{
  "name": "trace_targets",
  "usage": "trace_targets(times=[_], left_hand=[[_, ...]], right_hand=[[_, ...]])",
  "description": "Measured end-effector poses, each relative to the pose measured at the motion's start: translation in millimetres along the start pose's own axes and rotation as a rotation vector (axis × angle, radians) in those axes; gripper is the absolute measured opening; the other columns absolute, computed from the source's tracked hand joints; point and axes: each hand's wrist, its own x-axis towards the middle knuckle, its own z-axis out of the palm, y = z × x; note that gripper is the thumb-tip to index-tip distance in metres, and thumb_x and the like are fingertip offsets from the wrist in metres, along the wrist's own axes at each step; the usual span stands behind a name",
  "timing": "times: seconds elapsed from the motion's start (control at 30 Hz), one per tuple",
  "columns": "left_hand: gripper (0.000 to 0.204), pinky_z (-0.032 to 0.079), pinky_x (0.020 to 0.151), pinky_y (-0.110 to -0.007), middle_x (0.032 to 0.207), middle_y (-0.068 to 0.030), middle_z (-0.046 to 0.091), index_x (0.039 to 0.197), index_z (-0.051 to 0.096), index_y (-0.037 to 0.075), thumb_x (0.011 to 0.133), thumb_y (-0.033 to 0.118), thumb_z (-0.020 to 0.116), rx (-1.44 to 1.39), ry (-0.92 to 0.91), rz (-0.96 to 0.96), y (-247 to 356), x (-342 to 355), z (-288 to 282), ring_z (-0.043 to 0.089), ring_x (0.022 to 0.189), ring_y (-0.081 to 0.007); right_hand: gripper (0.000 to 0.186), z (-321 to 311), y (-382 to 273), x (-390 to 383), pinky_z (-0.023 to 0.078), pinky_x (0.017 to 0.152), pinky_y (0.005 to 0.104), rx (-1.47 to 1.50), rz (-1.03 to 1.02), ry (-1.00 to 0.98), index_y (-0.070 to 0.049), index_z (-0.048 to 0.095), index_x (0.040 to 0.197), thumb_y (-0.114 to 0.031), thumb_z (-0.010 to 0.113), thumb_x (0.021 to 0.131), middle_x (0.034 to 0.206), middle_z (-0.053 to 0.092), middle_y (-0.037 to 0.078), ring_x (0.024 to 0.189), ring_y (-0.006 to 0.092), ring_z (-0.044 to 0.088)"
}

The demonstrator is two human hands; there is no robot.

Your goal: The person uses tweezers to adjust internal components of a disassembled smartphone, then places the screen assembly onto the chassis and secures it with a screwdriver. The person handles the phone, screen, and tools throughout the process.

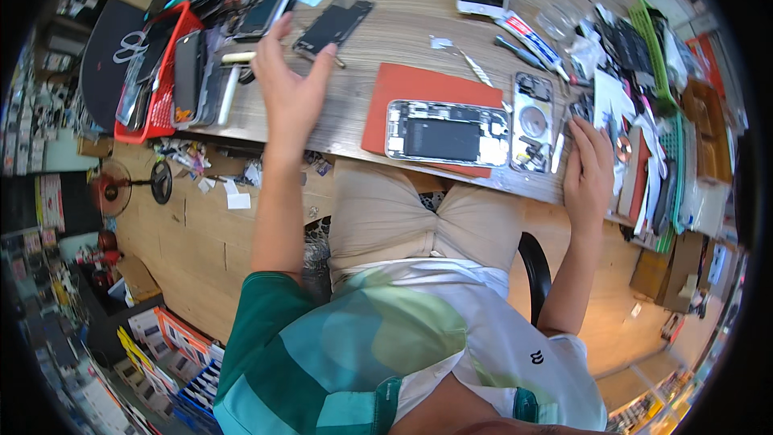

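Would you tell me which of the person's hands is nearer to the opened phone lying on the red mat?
Right. The right hand rests flat on the desk just right of the opened phone; the left hand is raised farther off to its left, toward a dark screen panel.

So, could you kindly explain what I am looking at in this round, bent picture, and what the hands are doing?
It comes from a fisheye camera worn on a seated person's head, looking down, so straight edges curve. No machine: two bare hands. The left hand reaches, fingers spread, toward a dark phone screen on the wooden table, holding nothing. The right hand rests flat at the table's edge, beside a clear parts tray. Between them an opened phone lies on a red mat.
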Motion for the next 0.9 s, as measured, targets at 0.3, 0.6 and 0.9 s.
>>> trace_targets(times=[0.3,0.6,0.9], left_hand=[[0.1,0.053,0.101,-0.046,0.137,-0.0226,0.07,0.166,0.046,0.009,0.084,0.042,0.093,0.352,-0.264,0.075,-9,31,3,0.065,0.12,-0.036],[0.098,0.056,0.097,-0.041,0.128,-0.0188,0.07,0.165,0.048,0.009,0.083,0.036,0.094,0.273,-0.287,0.029,-11,42,2,0.071,0.109,-0.0285],[0.089,0.057,0.097,-0.039,0.127,-0.0165,0.075,0.16,0.052,0.005,0.084,0.024,0.094,0.018,-0.095,0.13,11,39,-5,0.072,0.109,-0.0257]], right_hand=[[0.036,2,6,2,0.048,0.117,0.054,0.05,-0.033,0.08,-0.001,0.073,0.127,0.006,0.064,0.093,0.132,0.073,0.013,0.122,0.0344,0.069],[0.037,4,7,0,0.05,0.116,0.0537,0.055,-0.036,0.101,-0.002,0.073,0.127,0.007,0.064,0.092,0.13,0.074,0.012,0.121,0.034,0.07],[0.038,4,9,-2,0.048,0.119,0.0539,0.009,-0.032,0.071,-0.003,0.074,0.13,0.006,0.064,0.095,0.134,0.074,0.011,0.124,0.0352,0.069]])
